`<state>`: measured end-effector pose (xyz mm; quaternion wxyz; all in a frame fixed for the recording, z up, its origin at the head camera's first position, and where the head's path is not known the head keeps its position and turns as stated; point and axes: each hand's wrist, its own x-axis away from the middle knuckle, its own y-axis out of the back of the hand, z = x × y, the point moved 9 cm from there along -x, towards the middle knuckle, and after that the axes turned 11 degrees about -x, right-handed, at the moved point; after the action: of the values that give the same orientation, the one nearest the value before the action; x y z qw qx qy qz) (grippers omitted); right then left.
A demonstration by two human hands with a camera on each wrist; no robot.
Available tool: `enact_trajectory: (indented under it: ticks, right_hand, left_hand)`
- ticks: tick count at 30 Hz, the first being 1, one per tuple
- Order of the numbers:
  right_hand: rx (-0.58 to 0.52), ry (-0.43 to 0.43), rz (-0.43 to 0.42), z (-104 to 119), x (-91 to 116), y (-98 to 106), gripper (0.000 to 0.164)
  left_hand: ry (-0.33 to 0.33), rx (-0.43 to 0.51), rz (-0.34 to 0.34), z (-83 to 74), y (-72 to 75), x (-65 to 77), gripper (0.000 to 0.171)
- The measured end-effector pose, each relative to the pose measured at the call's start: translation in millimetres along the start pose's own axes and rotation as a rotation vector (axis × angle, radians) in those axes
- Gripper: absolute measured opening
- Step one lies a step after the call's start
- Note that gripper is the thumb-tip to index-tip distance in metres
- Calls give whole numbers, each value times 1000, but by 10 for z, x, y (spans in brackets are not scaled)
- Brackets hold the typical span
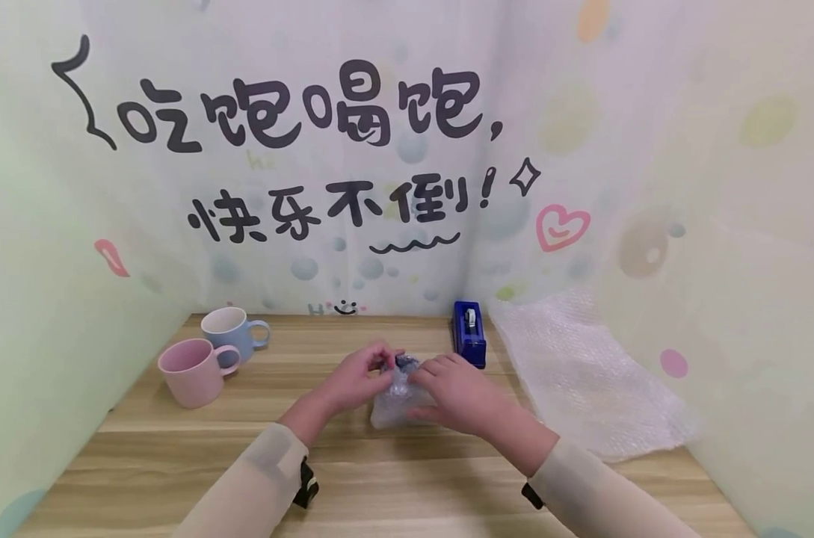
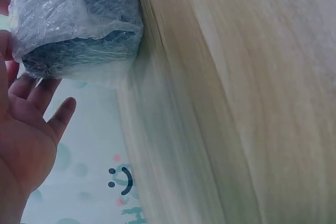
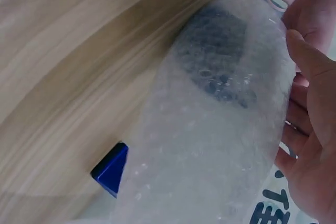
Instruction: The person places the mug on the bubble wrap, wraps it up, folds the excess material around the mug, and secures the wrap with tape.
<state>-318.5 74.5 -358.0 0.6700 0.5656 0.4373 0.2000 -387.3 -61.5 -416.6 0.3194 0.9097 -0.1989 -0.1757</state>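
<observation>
A dark bluish object (image 2: pixel 79 59) sits inside bubble wrap (image 1: pixel 392 409) on the wooden table, in front of the person; its exact kind is hidden by the layers. At the wrap's upper left, my left hand (image 1: pixel 354 382) pinches the edge with thumb and fingers. My right hand (image 1: pixel 462 392) grips the bundle from the right, fingers over the top and thumb lower on the side. In the right wrist view a long loose flap of wrap (image 3: pixel 199 150) extends beyond the dark shape, and the right thumb (image 3: pixel 304 53) lies along its edge.
A pink mug (image 1: pixel 193 377) and a light blue mug (image 1: pixel 226 334) stand at the table's left. Behind the right hand is a blue tape dispenser (image 1: pixel 470 344). A big bubble wrap sheet (image 1: pixel 588 381) lies at the right against the wall. Printed fabric walls (image 1: pixel 299 45) enclose the table.
</observation>
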Motion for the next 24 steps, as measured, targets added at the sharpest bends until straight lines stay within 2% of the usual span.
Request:
enact_trajectory:
  ticks: [2, 6, 9, 16, 19, 22, 24]
  right_hand:
    - [13, 8, 46, -1, 29, -57, 44]
    - [2, 47, 64, -24, 35, -117, 41]
    - [-36, 60, 89, -54, 10, -164, 38]
    - [-203, -35, 205, -154, -93, -273, 27]
    - [-225, -47, 224, -169, -135, -313, 21]
    - [-231, -50, 221, -163, -152, -328, 17]
    - [-234, -51, 210, -158, -149, -330, 17]
  left_hand:
    - [-12, -74, -16, -17, 14, -13, 5]
    - [-7, -223, -26, -18, 26, -15, 17]
    - [-26, -306, -32, -41, 31, -11, 21]
    - [-75, -332, -41, -75, -1, -19, 24]
    - [-150, -383, -71, -147, 12, 13, 25]
    - [-264, -460, -176, -283, 75, 98, 17]
    - [-339, -479, -230, -386, 108, 179, 7]
